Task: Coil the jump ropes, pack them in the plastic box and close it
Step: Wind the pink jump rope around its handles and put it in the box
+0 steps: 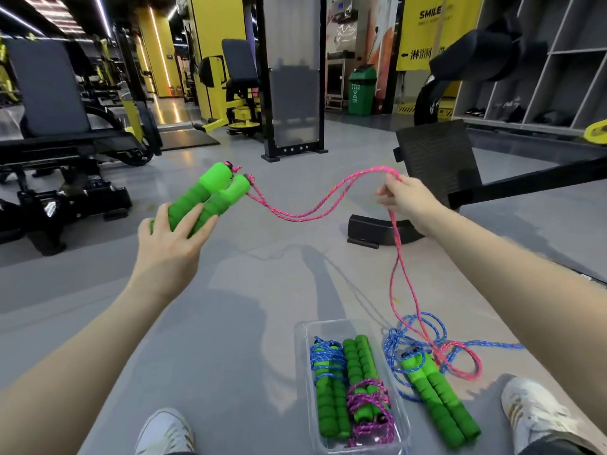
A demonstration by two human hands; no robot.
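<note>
I judge this to be the coiling step on the third rope. Two wrapped ropes [348,389] already lie side by side in the box [298,353] at 5 o'clock in my view. A blue rope [410,336] sits loose on the floor [230,323], just beside the box at its 3 o'clock side, not yet coiled.

My left hand [170,247], at 9 o'clock, holds the pair of green handles [210,195] together. The fingers lie over the foam and press both handles into the palm, and the handle tips point toward 1 o'clock. The thumb is hidden behind the handles, so I cannot tell how it sits.

The pink rope [295,215] leaves the handle tips doubled and sags across the middle. It then rises to my right hand [407,198] at 2 o'clock. That hand pinches both strands between closed fingertips. Past the pinch the rope drops toward 5 o'clock and ends in a slack loop on the floor, lying over the blue rope.

The next move, as I see it, is to carry the pinched strands over to the handles and lay turns round them. I would keep the pair squeezed so they do not splay. The tail on the floor could drag the blue rope along, so the slack wants lifting clear first.
</note>
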